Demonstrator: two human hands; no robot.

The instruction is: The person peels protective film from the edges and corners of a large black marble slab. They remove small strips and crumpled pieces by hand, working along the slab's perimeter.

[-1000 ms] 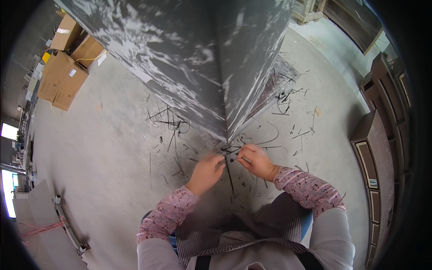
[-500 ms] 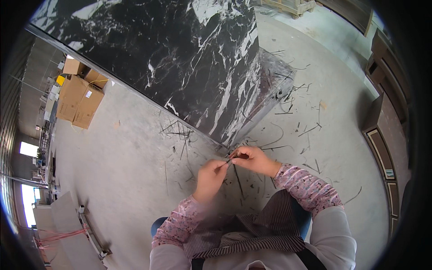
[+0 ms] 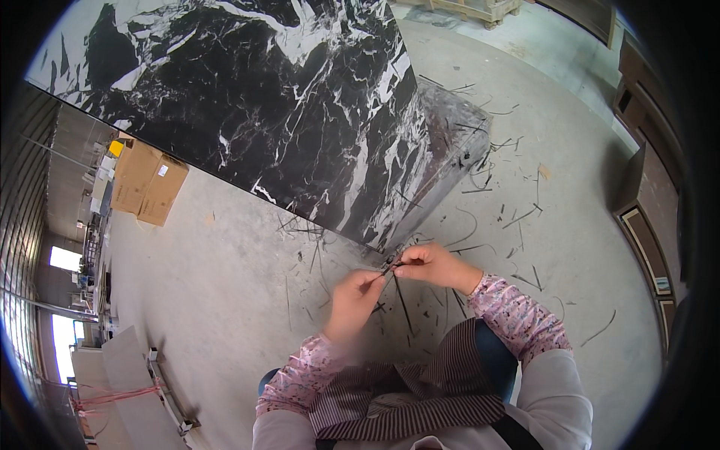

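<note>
Both of my hands meet just in front of the near corner of a black slab with white veins [image 3: 300, 127]. My left hand [image 3: 354, 301] is closed in a pinch, its fingertips on a small thin dark piece [image 3: 388, 270]. From the other side my right hand [image 3: 439, 268] pinches at the same piece, thumb and forefinger pressed together. The piece is too small to name and the fingers partly cover it. Thin dark strips [image 3: 405, 307] lie on the floor right below my hands.
Dark strip scraps [image 3: 521, 216] litter the grey floor on both sides of the slab's corner. Cardboard boxes [image 3: 148, 182] stand at the left. Brown cabinet-like units [image 3: 645, 202] line the right side, and a wooden pallet [image 3: 480, 9] is at the far edge. Leaning pale panels [image 3: 124, 382] stand lower left.
The view has shifted a little, so the slab and boxes sit differently in the picture. My hands stay pinched together by the slab's corner, with only slight finger movement.
</note>
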